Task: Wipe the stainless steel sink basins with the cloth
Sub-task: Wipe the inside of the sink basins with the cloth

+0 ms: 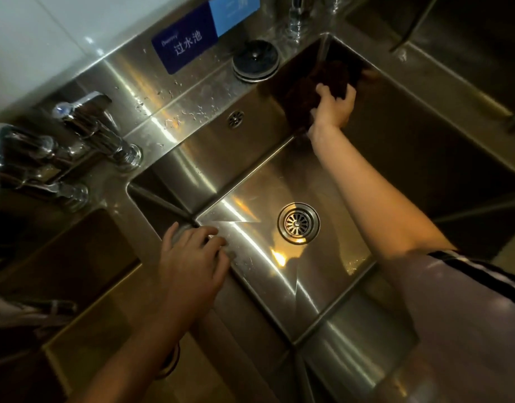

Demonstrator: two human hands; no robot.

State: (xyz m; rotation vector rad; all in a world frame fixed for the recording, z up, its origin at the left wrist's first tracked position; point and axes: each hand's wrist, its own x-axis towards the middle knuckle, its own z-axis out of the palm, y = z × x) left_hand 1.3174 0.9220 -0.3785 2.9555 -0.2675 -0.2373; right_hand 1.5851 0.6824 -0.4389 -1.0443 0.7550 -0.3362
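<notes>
A stainless steel sink basin (250, 181) fills the middle of the head view, with a round drain (298, 223) in its floor. My right hand (333, 107) reaches into the far right corner of the basin and grips a dark brown cloth (323, 80), held against the back wall there. My left hand (192, 254) rests with spread fingers on the basin's near left rim. A second basin (61, 257) lies to the left and a third (468, 33) at the far right.
A chrome tap (99, 132) stands on the deck at the left. A black sink plug (256, 61) lies on the back ledge beside a blue sign (186, 42). Another tap base (297, 21) rises at the top. An overflow grille (235, 119) sits in the back wall.
</notes>
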